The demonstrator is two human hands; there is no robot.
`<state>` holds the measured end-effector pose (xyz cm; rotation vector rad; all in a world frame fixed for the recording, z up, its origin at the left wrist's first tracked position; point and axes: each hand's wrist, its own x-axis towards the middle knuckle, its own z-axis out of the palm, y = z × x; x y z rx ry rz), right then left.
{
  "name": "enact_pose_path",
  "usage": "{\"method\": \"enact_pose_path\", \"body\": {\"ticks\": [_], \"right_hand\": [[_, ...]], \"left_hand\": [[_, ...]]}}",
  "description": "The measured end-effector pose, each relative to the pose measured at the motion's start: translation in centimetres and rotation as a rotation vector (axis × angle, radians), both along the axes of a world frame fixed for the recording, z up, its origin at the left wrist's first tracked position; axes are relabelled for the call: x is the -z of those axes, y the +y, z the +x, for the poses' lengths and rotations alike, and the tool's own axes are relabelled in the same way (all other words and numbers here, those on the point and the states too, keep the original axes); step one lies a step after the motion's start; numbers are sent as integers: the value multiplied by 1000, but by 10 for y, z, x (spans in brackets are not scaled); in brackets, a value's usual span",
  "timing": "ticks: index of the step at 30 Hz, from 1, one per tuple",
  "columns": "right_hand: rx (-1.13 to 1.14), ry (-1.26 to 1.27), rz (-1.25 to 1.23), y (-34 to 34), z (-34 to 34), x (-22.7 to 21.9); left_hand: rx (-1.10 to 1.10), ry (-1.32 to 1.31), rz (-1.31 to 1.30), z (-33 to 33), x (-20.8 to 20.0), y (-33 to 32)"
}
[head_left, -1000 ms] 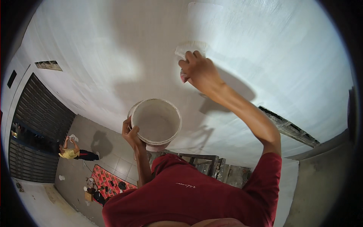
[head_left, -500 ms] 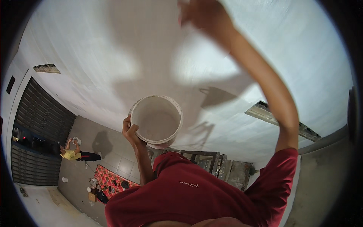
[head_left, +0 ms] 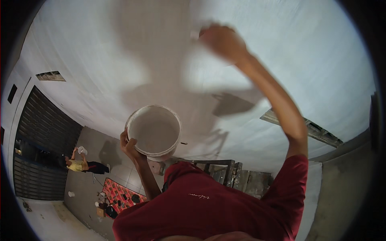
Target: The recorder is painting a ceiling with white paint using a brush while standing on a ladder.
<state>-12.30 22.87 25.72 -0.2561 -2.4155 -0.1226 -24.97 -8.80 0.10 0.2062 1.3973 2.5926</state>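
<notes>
My left hand (head_left: 131,147) is closed on the left rim of a white bucket (head_left: 156,130), fingers outside and thumb over the edge. The bucket tilts so that its mouth faces me, and its pale inside shows greyish-white smears. Up against the pale wall (head_left: 313,60), my right arm is raised. My right hand (head_left: 223,42) is blurred, with its fingers curled in. Something small and pale seems to stick out at the fingertips, too smeared to name.
Below stands a dark frame with planks (head_left: 229,172). A vent slot (head_left: 321,132) breaks the wall at right. On the floor far below lies a red patterned mat (head_left: 120,195) with several items. A person in a yellow shirt (head_left: 76,165) stands near a dark folding gate (head_left: 44,120).
My right hand has come down the wall, toward me. The bucket and my left hand have shifted a little left and down. A small dark speck now shows beside the bucket.
</notes>
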Motion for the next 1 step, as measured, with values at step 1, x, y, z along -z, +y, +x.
{"method": "enact_pose_path", "body": {"ticks": [1], "right_hand": [[35,-15,-89,-9,4,-37]], "left_hand": [[-7,3,-10,4,-10,2]]}}
